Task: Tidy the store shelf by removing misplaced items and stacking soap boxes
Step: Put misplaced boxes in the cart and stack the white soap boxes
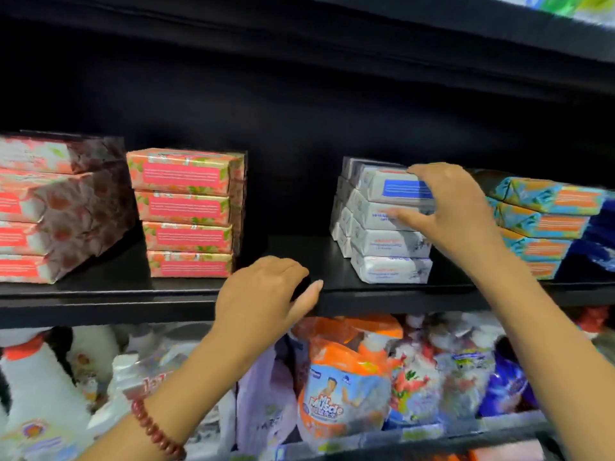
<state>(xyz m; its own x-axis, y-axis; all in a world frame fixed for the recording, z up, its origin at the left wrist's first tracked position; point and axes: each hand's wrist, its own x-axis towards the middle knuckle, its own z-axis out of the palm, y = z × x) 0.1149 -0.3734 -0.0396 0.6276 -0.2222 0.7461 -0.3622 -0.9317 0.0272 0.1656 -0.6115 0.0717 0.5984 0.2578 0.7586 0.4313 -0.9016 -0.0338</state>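
Note:
On the black shelf stands a stack of white soap boxes right of centre. My right hand grips the top white box, fingers over its top edge and thumb under it against the second box. My left hand hovers over the shelf's front edge with fingers curled down, holding nothing that I can see. A stack of pink soap boxes stands to the left. Further left is a larger pink stack. Teal and orange soap boxes are stacked at the right.
A bare gap of shelf lies between the pink and white stacks. Below, the lower shelf is crowded with cleaner refill pouches and white bottles. The upper shelf's underside hangs overhead. Dark blue packs sit at the far right.

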